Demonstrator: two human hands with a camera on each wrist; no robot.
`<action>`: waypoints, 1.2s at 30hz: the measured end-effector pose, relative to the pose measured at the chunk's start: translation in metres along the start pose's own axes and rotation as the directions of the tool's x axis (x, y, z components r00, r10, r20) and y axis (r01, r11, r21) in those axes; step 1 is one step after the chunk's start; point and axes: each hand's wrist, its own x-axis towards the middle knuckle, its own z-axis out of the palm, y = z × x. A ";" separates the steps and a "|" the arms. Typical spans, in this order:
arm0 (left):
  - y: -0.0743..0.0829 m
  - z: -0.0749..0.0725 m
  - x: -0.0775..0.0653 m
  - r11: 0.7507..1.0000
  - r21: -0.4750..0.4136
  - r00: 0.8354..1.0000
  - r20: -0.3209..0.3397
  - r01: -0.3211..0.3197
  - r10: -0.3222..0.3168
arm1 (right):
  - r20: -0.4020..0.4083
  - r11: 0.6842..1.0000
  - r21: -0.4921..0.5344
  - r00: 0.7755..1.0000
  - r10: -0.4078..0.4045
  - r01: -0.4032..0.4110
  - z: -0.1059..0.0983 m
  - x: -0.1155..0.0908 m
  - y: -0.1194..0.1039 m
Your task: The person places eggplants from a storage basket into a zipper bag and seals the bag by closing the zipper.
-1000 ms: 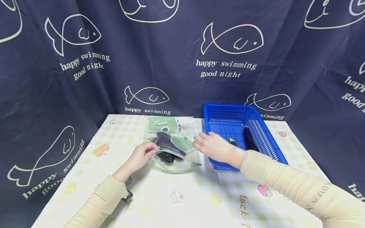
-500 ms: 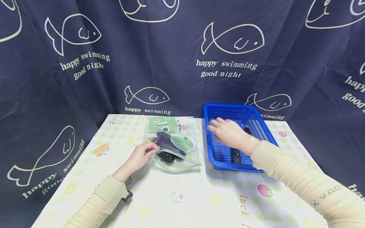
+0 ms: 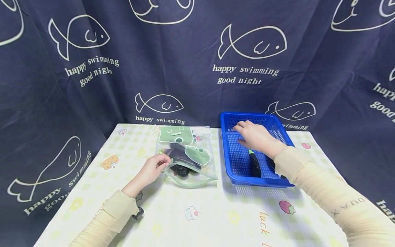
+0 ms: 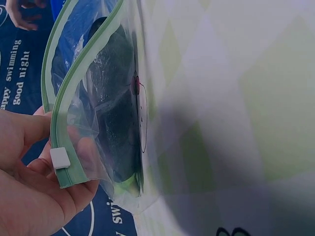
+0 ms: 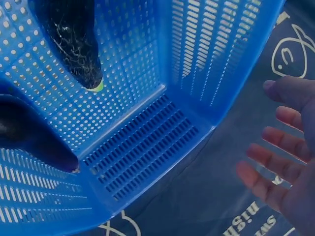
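My left hand (image 3: 154, 167) pinches the left corner of a clear zip bag (image 3: 185, 183) lying on the table. In the left wrist view a white slider (image 4: 60, 158) sits on the bag's green zip strip beside my thumb, and the mouth gapes. Dark eggplants (image 3: 180, 155) lie inside the bag. Over the far part of the blue basket (image 3: 229, 171) hovers my right hand (image 3: 254, 135), fingers relaxed and holding nothing. Below it in the basket rest a green-tipped eggplant (image 3: 254, 165) and another eggplant (image 5: 29, 130), partly hidden by my arm in the head view.
A checked, cartoon-printed cloth (image 3: 213, 216) covers the table. Behind the table hangs a dark blue curtain (image 3: 197, 61) with white fish drawings. The basket stands to the right of the bag, near the table's back edge.
My right hand has moved from beside the bag rightward and back over the basket. My left hand keeps its pinch on the bag's corner.
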 end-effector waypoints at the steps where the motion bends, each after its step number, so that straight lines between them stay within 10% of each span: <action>1: 0.000 0.000 0.000 1.000 0.001 1.000 0.000 0.001 -0.001 | 0.014 1.000 0.012 1.000 0.016 -0.017 0.001 0.001 0.002; 36: 0.000 0.002 0.001 1.000 -0.003 1.000 -0.003 -0.001 0.001 | 0.368 0.883 0.280 0.891 0.264 -0.377 0.057 0.003 0.052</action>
